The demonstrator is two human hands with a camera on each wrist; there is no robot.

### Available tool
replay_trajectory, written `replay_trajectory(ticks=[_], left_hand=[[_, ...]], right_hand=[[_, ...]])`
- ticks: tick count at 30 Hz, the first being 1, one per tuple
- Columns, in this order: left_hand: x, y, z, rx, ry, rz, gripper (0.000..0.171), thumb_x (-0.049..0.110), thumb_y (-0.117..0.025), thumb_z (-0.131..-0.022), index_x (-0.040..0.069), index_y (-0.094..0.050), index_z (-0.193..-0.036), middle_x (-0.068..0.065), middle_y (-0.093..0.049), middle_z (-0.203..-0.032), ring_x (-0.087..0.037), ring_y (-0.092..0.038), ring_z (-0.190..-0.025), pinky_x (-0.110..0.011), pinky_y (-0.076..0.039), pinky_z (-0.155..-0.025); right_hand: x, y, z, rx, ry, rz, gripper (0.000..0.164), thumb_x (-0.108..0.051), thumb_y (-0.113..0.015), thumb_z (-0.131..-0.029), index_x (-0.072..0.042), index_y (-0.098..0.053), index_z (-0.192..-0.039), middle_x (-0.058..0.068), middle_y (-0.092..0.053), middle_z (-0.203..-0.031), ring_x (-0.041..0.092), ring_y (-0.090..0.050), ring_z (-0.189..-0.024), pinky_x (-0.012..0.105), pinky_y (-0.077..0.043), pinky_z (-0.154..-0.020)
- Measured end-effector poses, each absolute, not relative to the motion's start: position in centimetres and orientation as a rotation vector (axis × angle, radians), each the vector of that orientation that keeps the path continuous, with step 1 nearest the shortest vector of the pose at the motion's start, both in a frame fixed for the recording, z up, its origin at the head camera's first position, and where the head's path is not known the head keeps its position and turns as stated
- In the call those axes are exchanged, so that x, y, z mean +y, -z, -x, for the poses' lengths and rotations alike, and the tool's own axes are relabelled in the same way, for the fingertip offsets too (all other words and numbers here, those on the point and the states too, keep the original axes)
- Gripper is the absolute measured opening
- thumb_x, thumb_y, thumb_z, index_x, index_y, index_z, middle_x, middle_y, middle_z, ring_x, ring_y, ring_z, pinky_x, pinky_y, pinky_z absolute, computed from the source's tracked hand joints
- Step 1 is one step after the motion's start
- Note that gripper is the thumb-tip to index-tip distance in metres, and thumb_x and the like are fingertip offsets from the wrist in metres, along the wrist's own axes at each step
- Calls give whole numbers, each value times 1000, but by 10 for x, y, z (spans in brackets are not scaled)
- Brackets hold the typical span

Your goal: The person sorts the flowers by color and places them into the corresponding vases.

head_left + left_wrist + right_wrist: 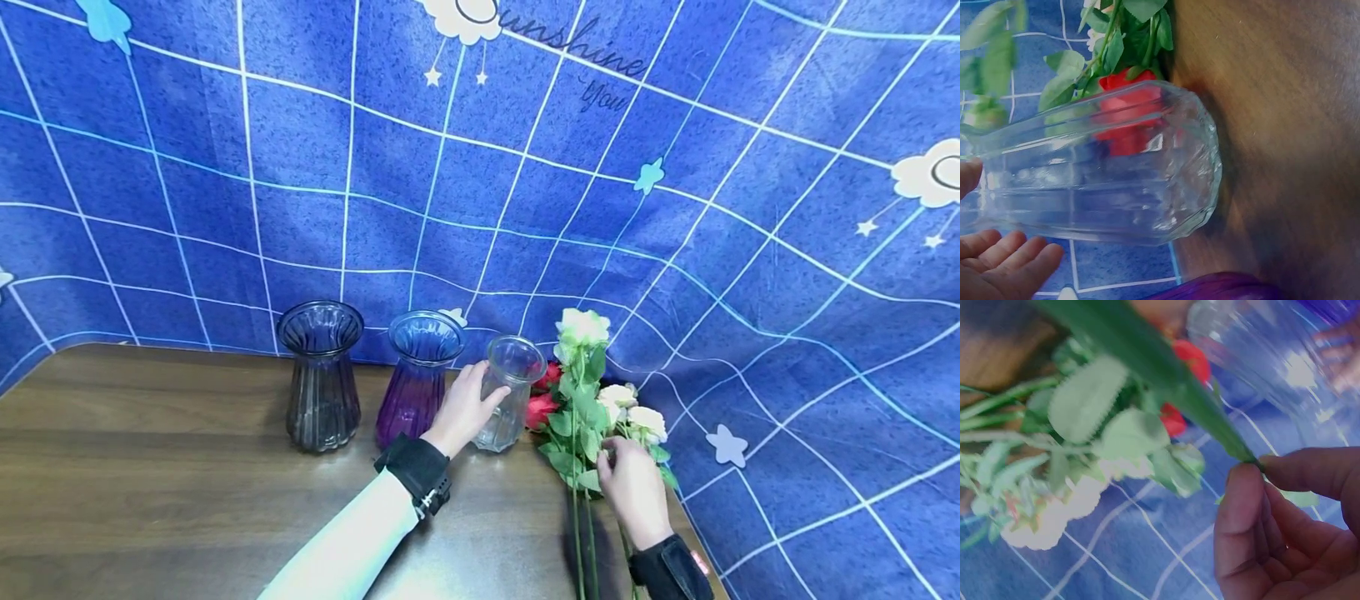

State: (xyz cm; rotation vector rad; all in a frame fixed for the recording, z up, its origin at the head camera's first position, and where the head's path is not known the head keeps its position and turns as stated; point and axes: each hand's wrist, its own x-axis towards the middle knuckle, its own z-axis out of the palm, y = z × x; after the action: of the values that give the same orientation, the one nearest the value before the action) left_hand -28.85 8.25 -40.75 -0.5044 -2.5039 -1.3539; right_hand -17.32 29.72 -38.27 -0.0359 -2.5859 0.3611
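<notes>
My left hand [467, 408] is at the neck of a clear glass vase [504, 417], thumb and fingers spread on either side. In the left wrist view, the fingers [1010, 256] lie alongside the clear vase [1135, 169] with a narrow gap showing, and the thumb overlaps its neck. My right hand [636, 496] pinches a green flower stem [1204, 419] between thumb and forefinger; the other fingers are curled. A white rose [582, 327] stands out above the leaves, and cream roses [645, 422] lie beside the right hand. Red roses [542, 410] are just right of the clear vase.
A purple-and-blue vase [416, 387] stands left of the clear vase, with a dark grey vase [322, 392] further left. The wooden table [150, 467] ends at a blue patterned cloth [300, 167] behind and to the right. Long stems [585, 533] reach toward the front edge.
</notes>
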Motion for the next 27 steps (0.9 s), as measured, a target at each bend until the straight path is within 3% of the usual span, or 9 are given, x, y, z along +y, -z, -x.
replay_trajectory(ticks=[6, 16, 19, 23, 27], left_hand=[[84, 415, 292, -2461, 1450, 496, 57, 31, -62, -90, -4, -46, -131, -23, -50, -130, -34, -50, -121, -44, -42, -104], [86, 416, 292, -2475, 1464, 479, 58, 34, -61, -90, -2, -45, -133, -22, -49, -132, -33, -49, -124, -44, -41, -105], [86, 416, 292, -2481, 1459, 482, 58, 34, -60, -90, -2, -45, -133, -22, -49, -132, -33, -49, -124, -44, -41, -105], [86, 416, 293, -2460, 1443, 498, 56, 33, -61, -90, -2, -47, -132, -22, -52, -129, -33, -51, -122, -44, -43, -104], [86, 417, 294, -2437, 1418, 506, 54, 32, -61, -90, -2, -49, -129, -21, -54, -126, -33, -53, -119, -44, -44, -101]], right_hand=[[298, 361, 172, -2392, -406, -1, 8, 0, -65, -76, 0, -68, -84, 3, -54, -60, 17, -49, -54, 35, -39, -49], [290, 324, 183, -2239, -496, -48, 11, -1, -64, -79, 1, -69, -88, 8, -60, -65, 19, -57, -58, 33, -45, -55], [288, 306, 186, -2202, -528, -51, 12, -4, -66, -81, 1, -70, -92, 9, -62, -69, 17, -57, -60, 24, -45, -56], [284, 280, 194, -2137, -573, -59, 15, -7, -66, -83, 0, -70, -95, 11, -64, -72, 6, -53, -62, 10, -38, -57], [282, 253, 203, -2075, -649, -64, 17, -9, -65, -85, 1, -69, -99, 13, -65, -75, -9, -46, -63, 5, -37, -60]])
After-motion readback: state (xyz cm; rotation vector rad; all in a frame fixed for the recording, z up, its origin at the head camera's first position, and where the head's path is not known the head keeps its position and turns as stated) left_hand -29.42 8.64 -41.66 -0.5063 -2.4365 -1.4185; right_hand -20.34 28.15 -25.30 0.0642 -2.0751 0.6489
